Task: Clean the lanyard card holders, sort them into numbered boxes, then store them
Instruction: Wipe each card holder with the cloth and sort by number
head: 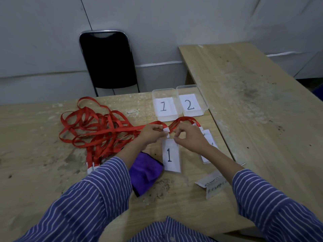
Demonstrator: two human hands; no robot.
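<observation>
At the middle of the wooden table (43, 172) lies a clear card holder (171, 155) with a paper insert marked "1", its long side running from 12 to 6 o'clock. Its top end meets a red lanyard strap (183, 120) at a small white clip. The left hand (152, 133) pinches the strap at that clip, fingers curled around it from 9 o'clock. The right hand (187, 135) comes in from 3 o'clock, fingertips pinched together on the strap just beside the clip; the two hands nearly touch above the holder.

At 3 o'clock of the holder, partly hidden under the right wrist, lie more card holders (208, 147) with paper inserts, their markings unreadable. At 12 o'clock, near the table's far edge, stand two clear plastic boxes side by side and touching: box 1 (164, 105) on the left, box 2 (191, 102) on the right, each with a numbered paper.

At 9 to 10 o'clock sprawls a tangled heap of red lanyards (97, 128), some clips reaching toward the near edge under the left sleeve. A purple cloth (146, 173) lies folded at 7 o'clock, just beside the holder. At 5 o'clock sits a folded paper label (212, 185) with blurred print.

Beyond the table, at 11 o'clock, a black folding chair (107, 60) stands against a grey wall. A second wooden table (244, 84) butts against the right side.
</observation>
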